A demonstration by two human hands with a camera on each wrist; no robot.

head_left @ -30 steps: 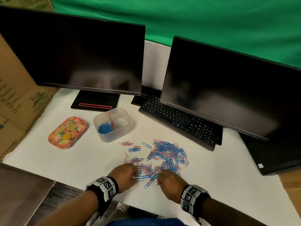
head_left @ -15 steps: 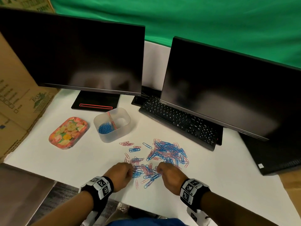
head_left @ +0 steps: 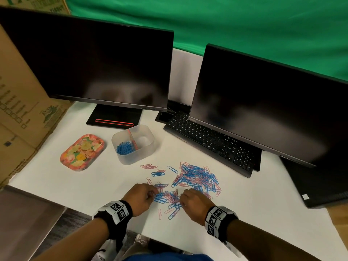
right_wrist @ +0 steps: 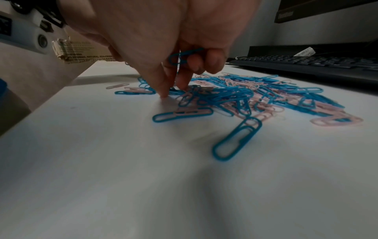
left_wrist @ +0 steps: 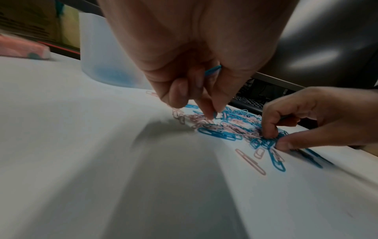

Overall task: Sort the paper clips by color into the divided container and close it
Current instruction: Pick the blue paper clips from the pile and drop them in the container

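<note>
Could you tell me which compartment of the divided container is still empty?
The right compartment is empty; the left one holds blue paper clips, beside the pink divider of the divided container.

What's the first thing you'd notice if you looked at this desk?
A bright jumble of blue and pink paper clips on the white table, with the left hand and right hand picking at its near edge. Behind it, the clear container has blue clips in its left compartment.

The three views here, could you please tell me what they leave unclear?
- Head: both hands' fingertips, hidden behind the left hand and right hand.
- Left wrist: container contents, blurred through its frosted wall.
- Right wrist: container out of frame.
- Clip counts: too tangled.
</note>
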